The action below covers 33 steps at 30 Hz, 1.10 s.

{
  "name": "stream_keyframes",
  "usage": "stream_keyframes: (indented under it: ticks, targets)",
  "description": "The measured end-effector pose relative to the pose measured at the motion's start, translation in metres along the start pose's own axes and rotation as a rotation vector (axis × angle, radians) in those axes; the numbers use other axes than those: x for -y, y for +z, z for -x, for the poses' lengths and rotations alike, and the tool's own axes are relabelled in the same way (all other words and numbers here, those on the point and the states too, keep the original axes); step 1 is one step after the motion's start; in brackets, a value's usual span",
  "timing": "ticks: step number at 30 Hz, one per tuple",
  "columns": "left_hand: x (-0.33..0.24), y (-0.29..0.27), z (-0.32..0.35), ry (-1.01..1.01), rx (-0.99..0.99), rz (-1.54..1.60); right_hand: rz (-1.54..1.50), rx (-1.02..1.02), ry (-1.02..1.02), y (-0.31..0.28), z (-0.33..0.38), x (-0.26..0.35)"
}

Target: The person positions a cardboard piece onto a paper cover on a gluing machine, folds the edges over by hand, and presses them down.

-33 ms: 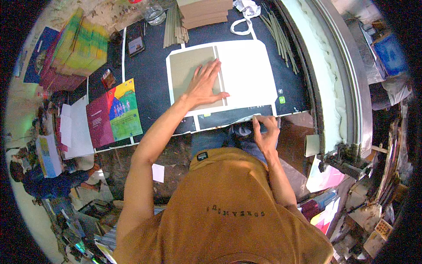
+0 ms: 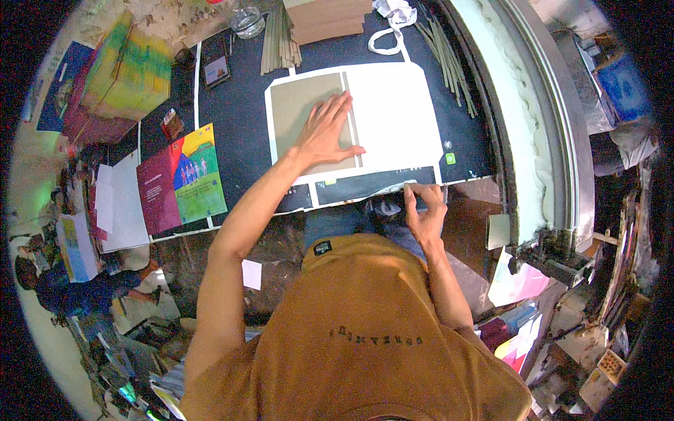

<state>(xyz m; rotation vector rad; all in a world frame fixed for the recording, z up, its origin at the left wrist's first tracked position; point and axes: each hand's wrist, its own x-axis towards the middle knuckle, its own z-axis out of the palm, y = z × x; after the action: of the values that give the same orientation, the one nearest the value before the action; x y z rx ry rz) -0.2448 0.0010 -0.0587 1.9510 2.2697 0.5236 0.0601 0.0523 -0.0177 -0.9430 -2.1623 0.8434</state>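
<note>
- Left hand [image 2: 324, 133]: laid flat, palm down, fingers [image 2: 340, 105] spread and straight, gripping nothing. It presses on a grey-brown board [image 2: 298, 112] that lies on the left half of a white sheet [image 2: 393, 119].
- Grey-brown board: rectangular, under the palm and fingers of the left hand; its right edge runs beneath the fingertips, next to a narrow grey strip [image 2: 349, 116] just right of them.
- White sheet: large, corners clipped, spread on a dark work surface [image 2: 239, 105]. Its bare right half lies to the right of the left thumb; its near edge sits just above the right hand.
- Right hand [image 2: 423, 210]: at the near edge of the work surface, fingers [image 2: 421, 189] curled and closed in a pinch on the near flap [image 2: 379, 184] of the white sheet, a dark band along that edge.
- Printed cover [image 2: 184, 179]: maroon, yellow and green, lying flat well to the left of the left hand, beside white papers [image 2: 116, 203].
- Stack of brown boards [image 2: 326, 17]: at the far side of the surface, beyond the left fingertips.
- Bundle of thin strips [image 2: 279, 45]: just left of that stack, also beyond the fingertips.
- White cloth loop [image 2: 393, 24]: far side, above the sheet's right half.
- Small phone-like device [image 2: 215, 69]: far left of the left fingertips, near the top edge.
- Glass jar [image 2: 247, 19]: beyond the device, at the far edge.
</note>
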Motion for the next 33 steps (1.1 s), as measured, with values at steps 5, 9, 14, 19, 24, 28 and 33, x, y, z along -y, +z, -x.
stream_keyframes:
  ticks: [5,9,14,19,24,28,33]
  targets:
    - [0.000,0.001,0.001,0.042,-0.021,-0.070,0.002,0.013,0.045,-0.001,0.005,-0.004]
    - [0.000,-0.001,0.001,0.040,-0.012,-0.034,-0.017,0.030,0.020,0.003,0.008,-0.009]
    - [-0.003,-0.005,-0.001,0.069,-0.062,-0.096,-0.004,0.052,0.070,0.002,0.005,-0.002]
    - [0.026,-0.053,-0.068,0.123,-0.491,0.104,0.001,-0.009,0.052,-0.010,0.008,0.001]
    - [0.086,-0.171,-0.189,-0.012,-0.637,-0.321,0.038,-0.026,0.033,-0.027,0.015,0.000]
    - [0.128,-0.193,-0.193,-0.121,-0.180,-0.288,0.003,-0.081,-0.011,-0.032,0.013,0.006]
    - [0.125,-0.213,-0.194,0.016,-0.226,-0.271,-0.075,-0.034,-0.124,-0.027,-0.032,0.029]
